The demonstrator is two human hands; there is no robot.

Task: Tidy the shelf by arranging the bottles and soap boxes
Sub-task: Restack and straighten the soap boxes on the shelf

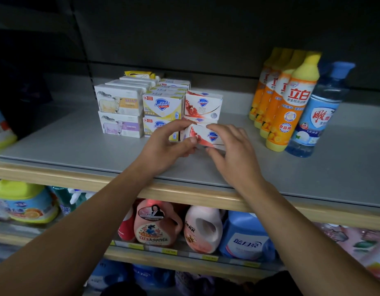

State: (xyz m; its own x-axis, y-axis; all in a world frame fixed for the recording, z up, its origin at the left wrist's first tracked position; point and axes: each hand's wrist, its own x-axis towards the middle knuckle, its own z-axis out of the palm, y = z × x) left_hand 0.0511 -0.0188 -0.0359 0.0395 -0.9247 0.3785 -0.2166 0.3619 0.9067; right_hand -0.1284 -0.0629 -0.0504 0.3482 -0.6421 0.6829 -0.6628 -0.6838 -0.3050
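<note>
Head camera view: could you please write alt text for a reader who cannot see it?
Two bare hands, left hand and right hand, hold a white-and-red cardboard soap box on a grey shelf, before stacked soap boxes; orange bottles stand right.

On the grey shelf (78, 142): four orange dish-soap bottles with yellow caps (291, 103) in one row; one clear blue-capped bottle (319, 116); three white pomegranate-print cardboard soap boxes (203, 105), two stacked and one in front; two sheep-print soap boxes (119, 103) visible at the front, one atop the other; two yellow-and-white shield-logo soap boxes (162, 105) at the front. Rows behind these cannot be counted. Two hands (167, 144) appear.
</note>
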